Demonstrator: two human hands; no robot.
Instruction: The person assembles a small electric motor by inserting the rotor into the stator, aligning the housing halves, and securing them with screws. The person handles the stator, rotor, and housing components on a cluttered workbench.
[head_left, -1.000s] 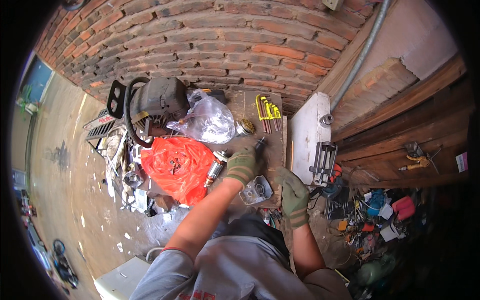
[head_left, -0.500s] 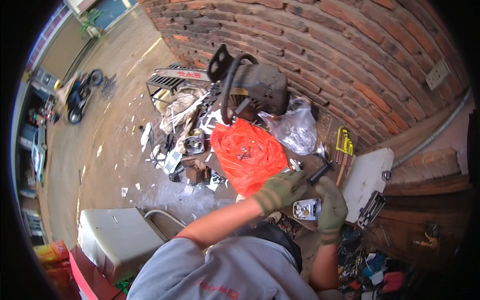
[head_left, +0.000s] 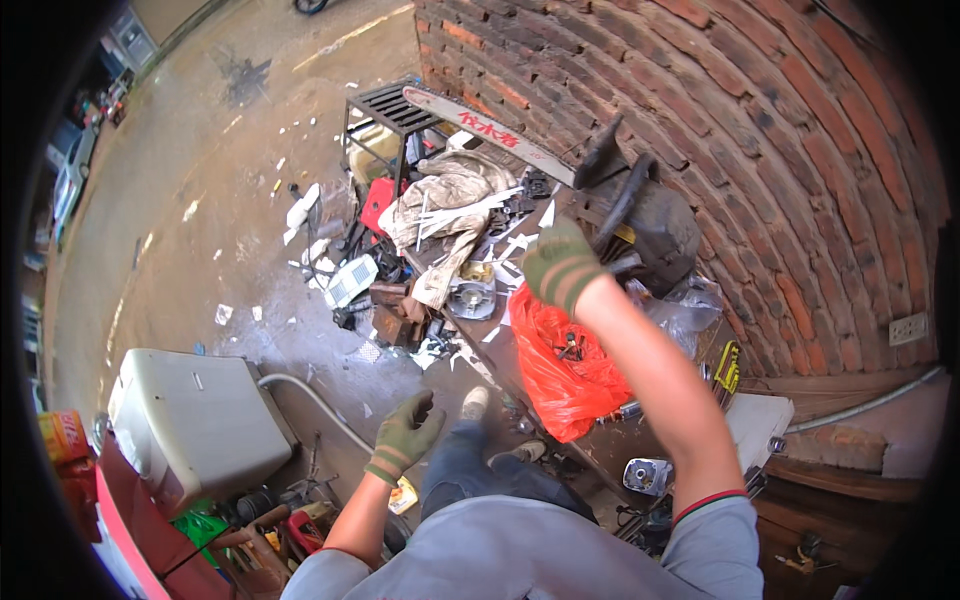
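The right hand (head_left: 560, 265), gloved in green, is raised with its back to the camera, so whether its grip is closed on anything cannot be told; it is seen just beside the dark handle of the chainsaw (head_left: 640, 220), which lies immediately to its right on the surface (head_left: 600, 455). The saw's long axis is set running from the engine body away to the far left, along the guide bar (head_left: 490, 130) beside the brick wall (head_left: 780, 150). The left hand (head_left: 405, 435), also gloved, is held low and well apart from the saw, fingers loosely curled and holding nothing, so the right hand is much the nearer. Below the right forearm an orange plastic bag (head_left: 560, 370) is spread, and a grey box (head_left: 190, 420) is seen on the floor to the near left.
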